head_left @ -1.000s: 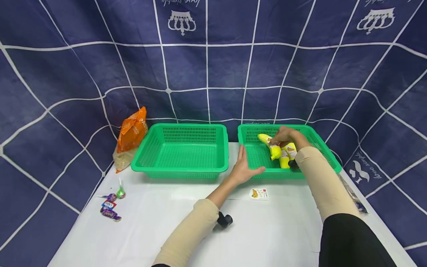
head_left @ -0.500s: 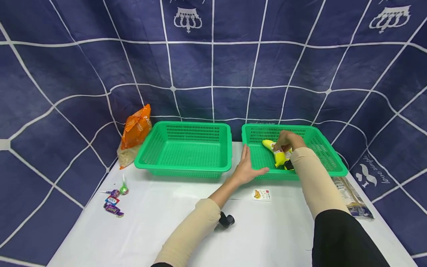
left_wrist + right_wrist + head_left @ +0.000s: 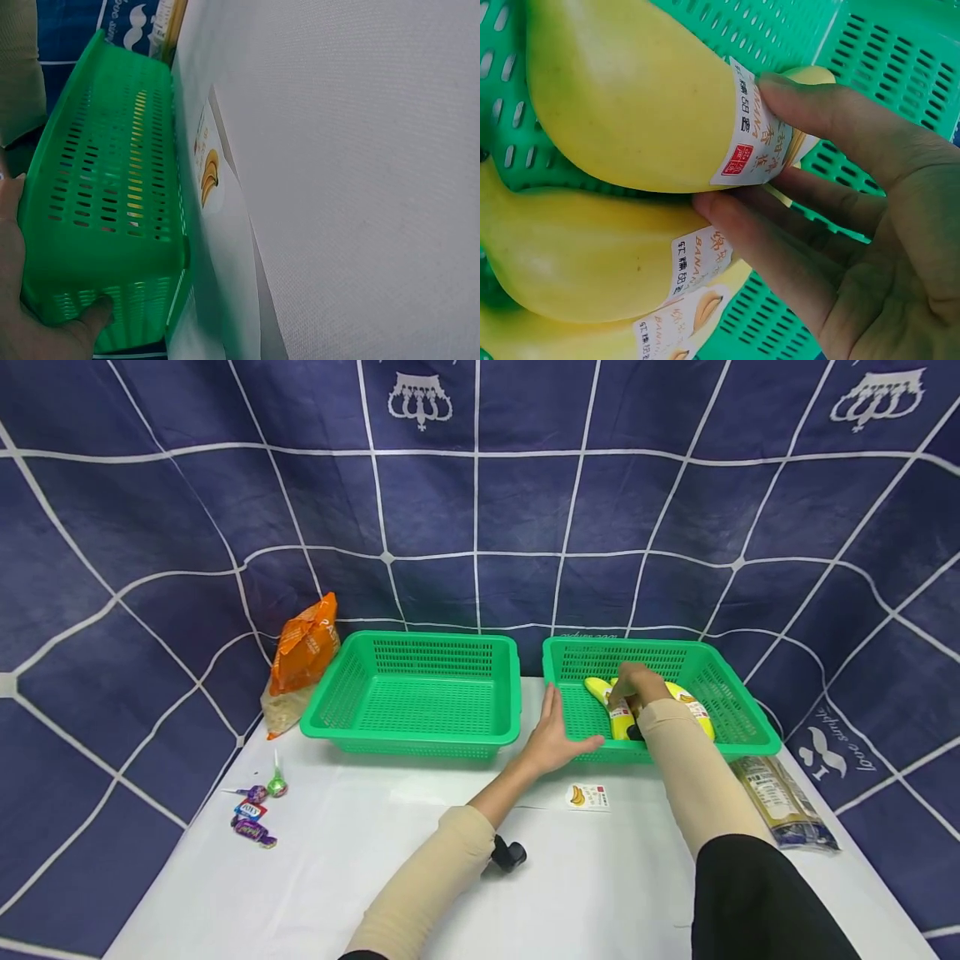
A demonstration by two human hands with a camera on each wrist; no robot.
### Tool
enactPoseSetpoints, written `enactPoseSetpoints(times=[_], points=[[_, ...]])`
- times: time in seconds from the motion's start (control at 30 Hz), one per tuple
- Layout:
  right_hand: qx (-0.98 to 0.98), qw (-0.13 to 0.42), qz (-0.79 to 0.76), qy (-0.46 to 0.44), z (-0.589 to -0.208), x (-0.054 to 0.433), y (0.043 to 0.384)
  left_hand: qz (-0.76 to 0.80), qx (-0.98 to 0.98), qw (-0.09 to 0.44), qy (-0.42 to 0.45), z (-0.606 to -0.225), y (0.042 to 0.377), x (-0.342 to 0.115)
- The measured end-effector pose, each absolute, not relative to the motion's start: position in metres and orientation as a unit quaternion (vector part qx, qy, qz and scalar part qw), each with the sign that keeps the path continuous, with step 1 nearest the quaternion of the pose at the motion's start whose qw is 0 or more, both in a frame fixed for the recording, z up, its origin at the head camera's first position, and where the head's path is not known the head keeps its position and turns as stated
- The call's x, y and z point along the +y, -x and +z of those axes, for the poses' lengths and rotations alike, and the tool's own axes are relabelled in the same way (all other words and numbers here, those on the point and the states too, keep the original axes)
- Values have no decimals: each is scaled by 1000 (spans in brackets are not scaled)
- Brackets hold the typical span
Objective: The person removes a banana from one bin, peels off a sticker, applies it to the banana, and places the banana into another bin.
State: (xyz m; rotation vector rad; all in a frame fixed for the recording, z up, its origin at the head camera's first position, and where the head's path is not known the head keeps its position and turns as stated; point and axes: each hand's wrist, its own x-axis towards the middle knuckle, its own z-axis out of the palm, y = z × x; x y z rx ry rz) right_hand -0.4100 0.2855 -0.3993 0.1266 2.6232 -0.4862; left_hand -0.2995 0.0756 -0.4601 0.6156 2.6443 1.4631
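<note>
My right hand (image 3: 636,683) reaches into the right green basket (image 3: 564,652). In the right wrist view, thumb and fingers of that hand (image 3: 870,217) hold the labelled end of the uppermost yellow banana (image 3: 622,90). Two more labelled bananas lie close below it, the nearer one (image 3: 577,247) right under the fingertips. From the head, a banana (image 3: 693,706) shows right of the hand; the forearm hides part of the group. My left hand (image 3: 553,742) rests at the basket's front left corner, fingers straight along the side and thumb stretched along the front, as the left wrist view shows too.
A second green basket (image 3: 405,747) stands to the left. Beside it leans an orange-topped bag (image 3: 303,652); several wrapped sweets (image 3: 251,828) lie nearer. A banana-printed card (image 3: 588,797) lies in front of the right basket, and a flat packet (image 3: 783,802) lies at the right.
The right hand has shifted slightly left, and the banana in it has come down from above the others. A banana now shows right of the forearm. The left hand stays at the corner.
</note>
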Motion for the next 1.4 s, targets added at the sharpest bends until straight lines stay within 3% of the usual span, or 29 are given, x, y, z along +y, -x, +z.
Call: enactPoseSetpoints(times=[0.47,0.73,0.93,1.4], points=[[962,232,-136,-54,-397,288,408,471,858,43,-200,-461,298,81],[967,211,-134,-45,-378,289,406,474,857,33,-199,-460,302,85],[961,230,-148,-33,-366,290,401,495,847,25,-193,-469,300,89],[988,125,-65,57,-331,263,372,495,849,9,-183,-464,301,83]])
